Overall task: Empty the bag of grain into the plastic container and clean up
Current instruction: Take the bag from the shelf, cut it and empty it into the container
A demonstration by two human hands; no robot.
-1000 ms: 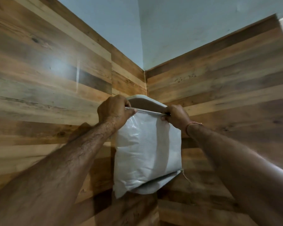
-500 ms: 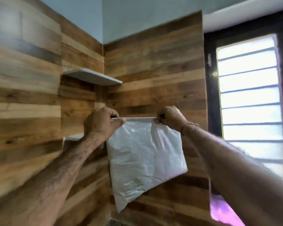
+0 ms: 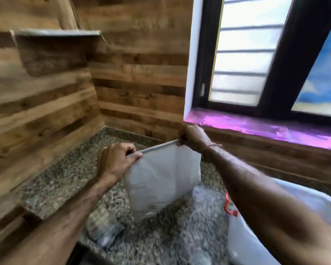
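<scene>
A white woven bag (image 3: 161, 180) hangs flat and limp above the speckled granite counter (image 3: 65, 178). My left hand (image 3: 117, 161) pinches the bag's top edge at its left corner. My right hand (image 3: 192, 137) pinches the same edge at the right corner, so the edge is stretched taut between them. A white plastic container (image 3: 243, 238) with a red mark on its side stands at the lower right, largely hidden behind my right forearm. What is inside it cannot be seen.
Wood-panel walls meet in a corner behind the counter, with a small corner shelf (image 3: 55, 32) high on the left. A dark-framed window (image 3: 246, 60) with a pink-lit sill (image 3: 256, 127) is on the right. A crumpled clear plastic piece (image 3: 105, 236) lies on the counter's near edge.
The view has swung down and to the right, from the upper wall corner to the counter and window. Both hands have kept their grip on the bag's top edge and lowered it.
</scene>
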